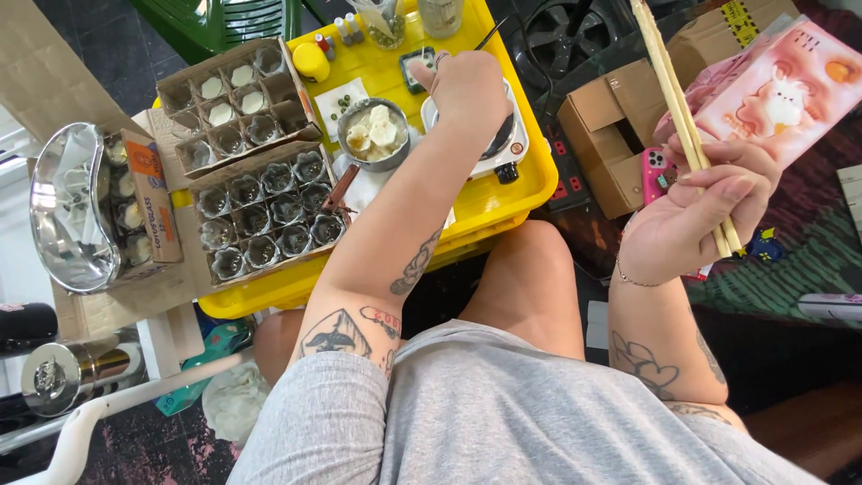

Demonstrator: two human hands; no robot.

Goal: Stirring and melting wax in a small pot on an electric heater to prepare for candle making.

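Yellow tray (503, 193) crowds my knees — my left hand (467, 90) fists something unseen over the small stove (503, 144), my right hand (696, 211) pinches chopsticks (682, 117) loosely — they might slip.

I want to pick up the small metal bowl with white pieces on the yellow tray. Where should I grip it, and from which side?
Grip the metal bowl by its rim, on the edge toward the divided cardboard box, reaching down from above. The rim is open and exposed there; the left hand and the white hotplate crowd the opposite side.
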